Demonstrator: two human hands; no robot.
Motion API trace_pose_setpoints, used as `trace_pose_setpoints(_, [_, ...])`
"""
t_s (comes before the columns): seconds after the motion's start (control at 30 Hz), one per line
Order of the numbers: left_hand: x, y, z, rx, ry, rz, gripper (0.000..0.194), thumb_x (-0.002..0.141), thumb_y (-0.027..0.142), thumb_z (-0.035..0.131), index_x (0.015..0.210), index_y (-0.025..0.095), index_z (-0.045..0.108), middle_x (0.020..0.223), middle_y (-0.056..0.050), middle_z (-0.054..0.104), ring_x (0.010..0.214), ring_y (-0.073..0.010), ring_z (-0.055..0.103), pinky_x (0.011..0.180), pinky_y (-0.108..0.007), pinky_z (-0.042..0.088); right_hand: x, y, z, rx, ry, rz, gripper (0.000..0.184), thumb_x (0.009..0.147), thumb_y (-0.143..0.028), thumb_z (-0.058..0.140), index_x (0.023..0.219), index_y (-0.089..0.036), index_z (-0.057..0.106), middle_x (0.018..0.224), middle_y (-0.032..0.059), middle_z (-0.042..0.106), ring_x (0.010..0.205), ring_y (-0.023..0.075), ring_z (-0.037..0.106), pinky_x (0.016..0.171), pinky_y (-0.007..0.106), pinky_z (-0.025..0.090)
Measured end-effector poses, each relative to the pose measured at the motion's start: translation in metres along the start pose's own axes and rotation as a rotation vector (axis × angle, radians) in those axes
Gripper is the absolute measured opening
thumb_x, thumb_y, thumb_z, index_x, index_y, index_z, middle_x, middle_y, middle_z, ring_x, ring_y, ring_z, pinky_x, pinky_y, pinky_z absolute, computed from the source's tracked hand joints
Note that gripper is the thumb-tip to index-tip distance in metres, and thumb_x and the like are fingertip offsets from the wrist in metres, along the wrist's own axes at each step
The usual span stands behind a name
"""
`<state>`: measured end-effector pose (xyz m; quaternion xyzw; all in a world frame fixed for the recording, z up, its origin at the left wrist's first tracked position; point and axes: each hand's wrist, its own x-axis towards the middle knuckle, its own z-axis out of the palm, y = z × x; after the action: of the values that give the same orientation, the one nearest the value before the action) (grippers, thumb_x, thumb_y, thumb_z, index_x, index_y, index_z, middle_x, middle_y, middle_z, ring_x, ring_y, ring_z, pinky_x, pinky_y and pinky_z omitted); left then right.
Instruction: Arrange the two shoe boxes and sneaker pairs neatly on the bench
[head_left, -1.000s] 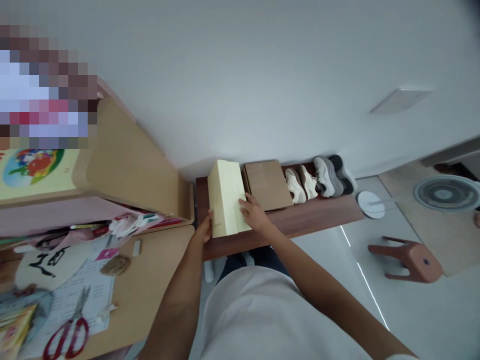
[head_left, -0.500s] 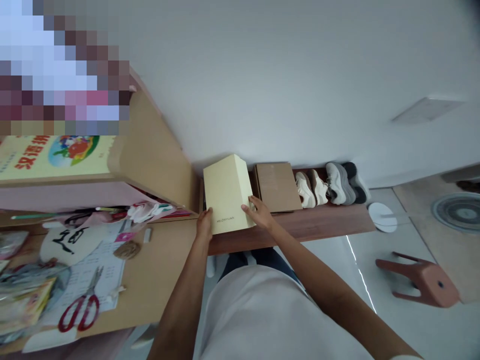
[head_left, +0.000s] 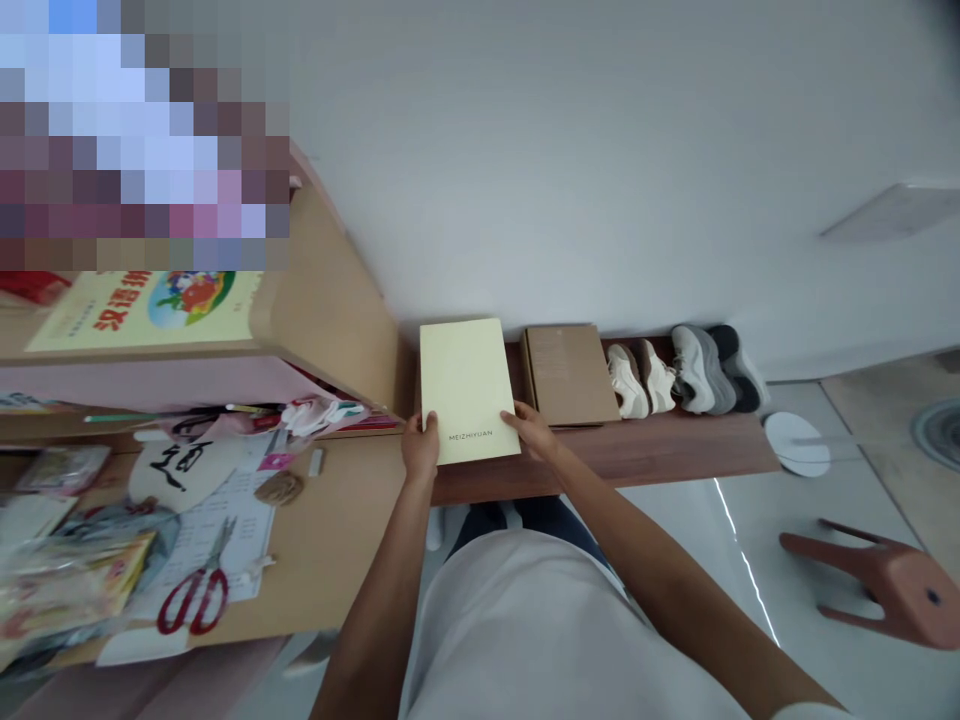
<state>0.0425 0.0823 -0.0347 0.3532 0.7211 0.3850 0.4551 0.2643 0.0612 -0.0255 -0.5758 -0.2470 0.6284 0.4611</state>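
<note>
A pale yellow box (head_left: 466, 388) with small dark lettering lies flat on a low dark wooden shelf (head_left: 660, 445) against the white wall. My left hand (head_left: 420, 447) grips its near left corner, thumb on top. My right hand (head_left: 534, 430) holds its near right corner with the fingers curled on the lid. A brown cardboard box (head_left: 570, 373) lies just right of it, touching or nearly so.
Two pairs of shoes, cream (head_left: 640, 381) and grey (head_left: 711, 369), line the shelf further right. A wooden desk (head_left: 337, 545) at left carries red scissors (head_left: 196, 594), papers and clutter, under a bookshelf (head_left: 330, 320). A reddish stool (head_left: 885, 585) and a white disc (head_left: 797, 443) are on the floor.
The yellow box went from standing on edge to lying flat with its lid up. Both hands stayed on its near corners. The camera view shifted slightly to the right.
</note>
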Motion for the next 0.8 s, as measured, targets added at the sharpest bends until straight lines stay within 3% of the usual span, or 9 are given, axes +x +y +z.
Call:
trace_pose_setpoints(0.1, [-0.002,0.004,0.005,0.065,0.058,0.031,0.042,0.089,0.048,0.061,0.119,0.020,0.067,0.119,-0.014,0.072,0.116,-0.0289,0.066,0.100,-0.040,0.050,0.000,0.004,-0.002,0.042,0.014,0.040,0.036,0.077,-0.037,0.080,0.108,-0.022,0.069,0.111,0.0074,0.078,0.104,0.0271,0.073,0.105,0.053,0.053])
trace_pose_setpoints(0.3, [-0.005,0.007,0.011,0.142,0.043,0.057,0.038,0.090,0.044,0.061,0.120,0.022,0.068,0.124,-0.014,0.071,0.121,-0.0309,0.064,0.107,-0.043,0.045,0.001,0.008,-0.006,0.080,0.014,0.087,0.028,0.078,-0.032,0.079,0.102,-0.023,0.068,0.102,0.0072,0.080,0.103,0.0287,0.074,0.104,0.053,0.055])
trace_pose_setpoints(0.8, [0.011,0.002,0.011,0.161,0.021,0.055,0.038,0.092,0.041,0.059,0.123,0.021,0.068,0.128,-0.015,0.070,0.123,-0.0314,0.063,0.108,-0.043,0.045,0.018,0.019,-0.001,0.068,0.020,0.092,0.031,0.077,-0.031,0.078,0.104,-0.023,0.066,0.104,0.0065,0.079,0.103,0.0280,0.074,0.101,0.050,0.057])
